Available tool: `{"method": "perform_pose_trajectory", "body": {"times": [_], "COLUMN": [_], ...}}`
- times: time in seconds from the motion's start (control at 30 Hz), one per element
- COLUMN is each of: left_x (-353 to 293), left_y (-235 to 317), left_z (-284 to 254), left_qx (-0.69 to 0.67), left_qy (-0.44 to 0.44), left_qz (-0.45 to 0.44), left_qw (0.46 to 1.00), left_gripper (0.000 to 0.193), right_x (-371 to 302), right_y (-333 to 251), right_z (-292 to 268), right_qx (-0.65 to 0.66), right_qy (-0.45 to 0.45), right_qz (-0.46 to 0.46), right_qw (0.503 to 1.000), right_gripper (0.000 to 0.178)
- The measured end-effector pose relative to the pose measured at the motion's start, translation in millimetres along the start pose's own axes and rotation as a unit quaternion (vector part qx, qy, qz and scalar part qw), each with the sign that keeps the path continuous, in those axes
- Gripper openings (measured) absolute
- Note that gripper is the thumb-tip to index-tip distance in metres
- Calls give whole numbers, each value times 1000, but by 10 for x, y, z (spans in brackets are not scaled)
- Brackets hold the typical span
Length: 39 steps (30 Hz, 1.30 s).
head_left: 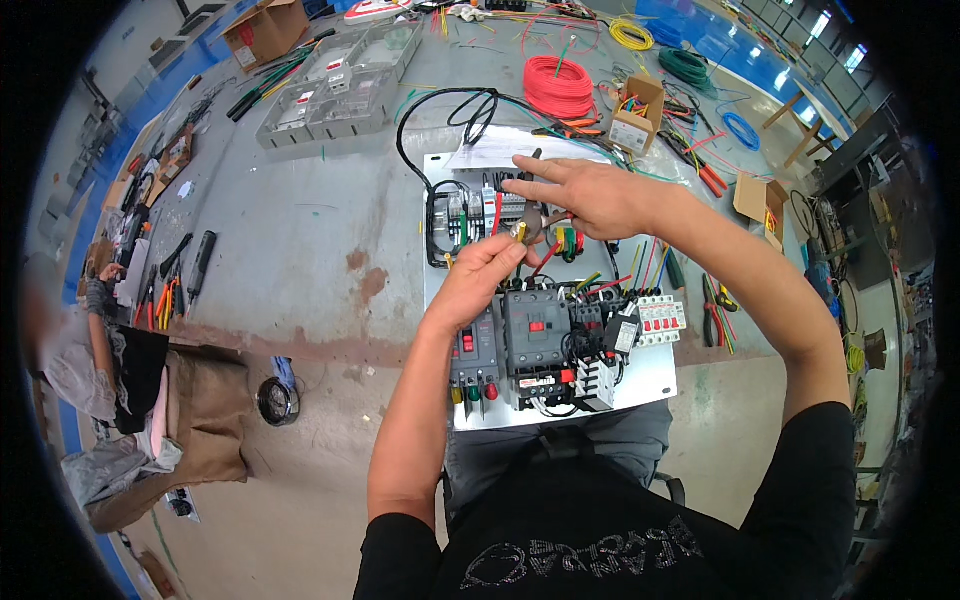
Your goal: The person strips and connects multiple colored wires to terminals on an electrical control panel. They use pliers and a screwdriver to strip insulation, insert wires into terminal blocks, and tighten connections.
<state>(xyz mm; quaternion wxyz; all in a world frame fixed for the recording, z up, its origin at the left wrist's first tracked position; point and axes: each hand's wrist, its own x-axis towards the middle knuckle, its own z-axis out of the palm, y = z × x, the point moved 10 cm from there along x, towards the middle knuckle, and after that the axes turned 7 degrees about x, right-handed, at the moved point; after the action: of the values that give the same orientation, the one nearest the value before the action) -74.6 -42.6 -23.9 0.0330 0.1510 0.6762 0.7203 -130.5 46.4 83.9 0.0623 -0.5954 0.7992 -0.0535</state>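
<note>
The left hand (482, 275) is pinching one yellow-ended lead (520, 232) above one white panel (655, 375); the right hand (597, 200), fingers outstretched, is loosely holding one pair of pliers (533, 215). Two small boxes (637, 112) are sitting rightward.

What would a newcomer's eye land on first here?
Likely the bright red wire coil at the far side of the gray workbench, right of center. Next, mid-picture, the hands: right hand at a dark hand tool, fingers stretched out, left hand close to the tool's head. Just below them, the white panel carries dark breakers and many colored wires, overhanging the bench's near edge.
</note>
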Motion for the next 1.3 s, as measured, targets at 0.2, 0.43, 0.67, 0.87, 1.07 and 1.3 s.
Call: {"method": "perform_pose_trajectory", "body": {"times": [0.2,0.43,0.67,0.87,1.07,1.3], "left_x": [-6,-3,-15,-10,3,13], "left_y": [29,33,-22,21,-32,0], "left_z": [5,8,-26,21,3,4], "left_qx": [-17,-10,-10,-6,-8,-7], "left_qy": [10,-8,-8,-15,-17,-4], "left_qz": [7,-1,-12,-9,-4,-5], "left_qw": [1000,1000,1000,1000,1000,1000], "left_gripper": [29,28,28,27,30,27], "right_x": [90,74,-50,-123,-67,-17], "right_y": [15,31,-60,-132,-188,-132], "right_z": [-17,45,24,-1,-106,-98], "right_qx": [36,82,77,-46,-60,-101], "right_qy": [-44,-108,-93,-2,39,60], "right_qz": [9,39,115,103,57,57], "right_qw": [998,990,986,994,996,991], "right_gripper": [100,105,100,93,80,51]}}
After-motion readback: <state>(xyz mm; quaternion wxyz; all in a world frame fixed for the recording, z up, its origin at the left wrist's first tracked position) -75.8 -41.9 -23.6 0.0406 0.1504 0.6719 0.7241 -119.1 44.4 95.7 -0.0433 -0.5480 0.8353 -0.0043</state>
